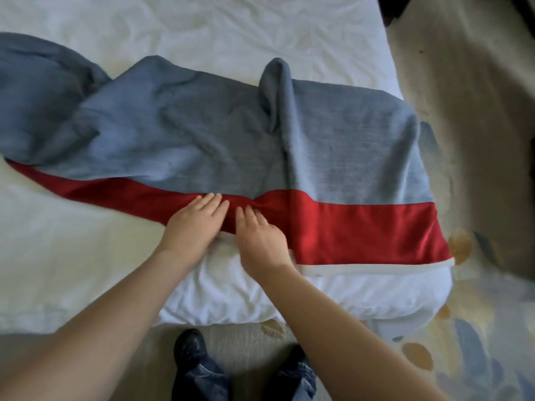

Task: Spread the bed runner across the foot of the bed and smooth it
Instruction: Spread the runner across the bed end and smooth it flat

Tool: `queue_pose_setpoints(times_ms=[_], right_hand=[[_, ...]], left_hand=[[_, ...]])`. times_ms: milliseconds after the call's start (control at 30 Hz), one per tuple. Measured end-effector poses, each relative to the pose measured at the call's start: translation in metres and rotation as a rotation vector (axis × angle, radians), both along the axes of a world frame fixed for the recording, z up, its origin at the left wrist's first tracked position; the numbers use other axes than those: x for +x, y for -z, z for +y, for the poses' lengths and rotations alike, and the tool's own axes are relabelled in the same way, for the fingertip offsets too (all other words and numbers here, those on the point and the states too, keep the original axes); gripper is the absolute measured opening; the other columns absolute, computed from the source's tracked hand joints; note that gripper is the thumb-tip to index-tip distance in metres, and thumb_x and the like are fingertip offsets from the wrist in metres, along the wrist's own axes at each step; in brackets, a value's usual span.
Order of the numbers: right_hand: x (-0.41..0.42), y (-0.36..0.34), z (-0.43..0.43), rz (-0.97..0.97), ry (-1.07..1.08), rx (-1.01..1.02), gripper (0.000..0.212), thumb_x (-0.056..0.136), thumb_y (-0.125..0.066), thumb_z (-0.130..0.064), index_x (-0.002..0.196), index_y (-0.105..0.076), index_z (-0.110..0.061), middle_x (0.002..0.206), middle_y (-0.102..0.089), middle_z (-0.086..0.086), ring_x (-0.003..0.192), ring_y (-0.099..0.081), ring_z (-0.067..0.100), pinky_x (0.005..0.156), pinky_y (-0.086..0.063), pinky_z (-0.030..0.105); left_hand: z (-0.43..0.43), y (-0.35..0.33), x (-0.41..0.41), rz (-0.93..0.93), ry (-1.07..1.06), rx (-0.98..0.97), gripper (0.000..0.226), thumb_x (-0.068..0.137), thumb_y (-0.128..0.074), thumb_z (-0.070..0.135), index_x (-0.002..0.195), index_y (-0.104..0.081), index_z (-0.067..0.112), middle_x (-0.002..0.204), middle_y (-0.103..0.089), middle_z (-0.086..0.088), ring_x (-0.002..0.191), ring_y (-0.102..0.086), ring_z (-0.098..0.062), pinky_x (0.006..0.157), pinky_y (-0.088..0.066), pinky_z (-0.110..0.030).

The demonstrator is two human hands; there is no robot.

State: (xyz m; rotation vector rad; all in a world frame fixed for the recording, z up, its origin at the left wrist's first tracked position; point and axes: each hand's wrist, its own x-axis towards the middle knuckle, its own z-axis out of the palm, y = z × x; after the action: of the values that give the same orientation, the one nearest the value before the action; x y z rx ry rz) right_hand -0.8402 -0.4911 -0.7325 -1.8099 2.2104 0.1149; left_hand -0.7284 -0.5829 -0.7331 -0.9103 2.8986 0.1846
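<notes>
Hands: left hand [197, 219], right hand [262, 237] flat on runner [202, 134] at bunched red band, grasping nothing.
Feel: judged soft, light, creasing readily.
Hold: near hem beside bunch, likely.

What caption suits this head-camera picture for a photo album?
The left hand and right hand press on the bunched red band of the grey bed runner lying rumpled across the white bed.

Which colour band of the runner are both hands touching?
The red band, between the wide grey-blue band and the thin white edge nearest the person.
</notes>
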Motion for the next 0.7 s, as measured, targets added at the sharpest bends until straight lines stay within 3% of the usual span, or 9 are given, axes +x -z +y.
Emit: queue_pose_setpoints(times_ms=[67, 100, 200, 300, 467, 533, 600, 633, 700], right_hand=[[0.015, -0.003, -0.01, 0.091, 0.017, 0.016, 0.049, 0.079, -0.035, -0.012, 0.113, -0.07, -0.013, 0.112, -0.07, 0.003, 0.101, -0.067, 0.011, 0.068, -0.056, 0.02], [0.022, -0.003, -0.013, 0.089, 0.033, 0.015, 0.048, 0.077, -0.034, -0.013, 0.101, -0.075, -0.015, 0.101, -0.074, 0.0, 0.091, -0.07, 0.01, 0.061, -0.055, 0.019], [0.047, -0.002, -0.03, 0.078, 0.064, -0.079, 0.045, 0.074, -0.036, -0.012, 0.093, -0.077, -0.013, 0.089, -0.075, -0.001, 0.083, -0.072, 0.01, 0.055, -0.055, 0.019], [0.096, -0.005, -0.065, 0.055, 0.054, -0.06, 0.042, 0.075, -0.037, -0.016, 0.09, -0.076, -0.017, 0.08, -0.074, -0.006, 0.078, -0.071, 0.007, 0.047, -0.051, 0.018], [0.166, -0.009, -0.103, -0.093, 0.052, 0.05, 0.028, 0.07, -0.047, -0.015, 0.078, -0.073, -0.022, 0.072, -0.068, -0.008, 0.073, -0.068, 0.005, 0.047, -0.045, 0.018], [0.166, -0.008, -0.108, -0.051, 0.078, 0.043, 0.029, 0.072, -0.058, -0.013, 0.099, -0.071, -0.017, 0.096, -0.07, -0.001, 0.094, -0.067, 0.013, 0.061, -0.051, 0.022], [0.157, -0.003, -0.103, -0.176, -0.002, 0.14, 0.042, 0.082, -0.055, -0.013, 0.124, -0.053, -0.006, 0.124, -0.057, 0.011, 0.12, -0.052, 0.025, 0.079, -0.051, 0.034], [0.147, -0.005, -0.101, -0.246, -0.063, 0.151, 0.044, 0.084, -0.053, -0.018, 0.126, -0.049, -0.005, 0.126, -0.054, 0.012, 0.12, -0.05, 0.027, 0.08, -0.05, 0.037], [0.12, -0.017, -0.102, -0.335, -0.136, 0.062, 0.036, 0.083, -0.055, -0.031, 0.111, -0.058, -0.009, 0.108, -0.062, 0.008, 0.1, -0.059, 0.028, 0.069, -0.047, 0.036]], left_hand=[[-0.009, -0.001, 0.012, 0.052, 0.081, -0.034, 0.042, 0.078, -0.041, 0.0, 0.113, -0.066, -0.004, 0.117, -0.064, -0.022, 0.105, -0.065, -0.032, 0.089, -0.053, -0.041], [-0.015, -0.003, 0.019, 0.056, 0.122, -0.064, 0.038, 0.074, -0.047, -0.001, 0.105, -0.07, -0.003, 0.108, -0.068, -0.021, 0.096, -0.069, -0.03, 0.079, -0.058, -0.039], [-0.037, -0.005, 0.049, 0.033, 0.17, -0.076, 0.039, 0.064, -0.063, -0.004, 0.101, -0.072, -0.002, 0.104, -0.07, -0.019, 0.091, -0.07, -0.028, 0.069, -0.06, -0.035], [-0.072, -0.007, 0.098, -0.01, 0.172, -0.108, 0.043, 0.071, -0.038, 0.002, 0.097, -0.073, -0.003, 0.101, -0.071, -0.019, 0.088, -0.071, -0.028, 0.064, -0.06, -0.036], [-0.105, -0.009, 0.172, -0.109, 0.16, -0.137, 0.048, 0.071, -0.034, 0.0, 0.099, -0.072, -0.004, 0.106, -0.069, -0.02, 0.092, -0.07, -0.028, 0.066, -0.059, -0.037], [-0.104, -0.012, 0.173, -0.109, 0.135, -0.093, 0.036, 0.068, -0.057, -0.004, 0.1, -0.072, -0.002, 0.107, -0.069, -0.019, 0.094, -0.07, -0.026, 0.067, -0.058, -0.034], [-0.102, -0.011, 0.162, -0.133, 0.074, 0.046, 0.059, 0.061, -0.077, 0.002, 0.119, -0.064, 0.001, 0.125, -0.061, -0.016, 0.113, -0.062, -0.021, 0.084, -0.055, -0.029], [-0.1, -0.013, 0.156, -0.159, 0.037, 0.102, 0.067, 0.065, -0.073, 0.01, 0.13, -0.056, 0.005, 0.135, -0.054, -0.012, 0.124, -0.053, -0.018, 0.094, -0.049, -0.028], [-0.1, -0.021, 0.14, -0.117, 0.053, 0.199, 0.075, 0.055, -0.074, 0.016, 0.128, -0.058, 0.009, 0.131, -0.058, -0.009, 0.123, -0.054, -0.018, 0.095, -0.048, -0.03]])
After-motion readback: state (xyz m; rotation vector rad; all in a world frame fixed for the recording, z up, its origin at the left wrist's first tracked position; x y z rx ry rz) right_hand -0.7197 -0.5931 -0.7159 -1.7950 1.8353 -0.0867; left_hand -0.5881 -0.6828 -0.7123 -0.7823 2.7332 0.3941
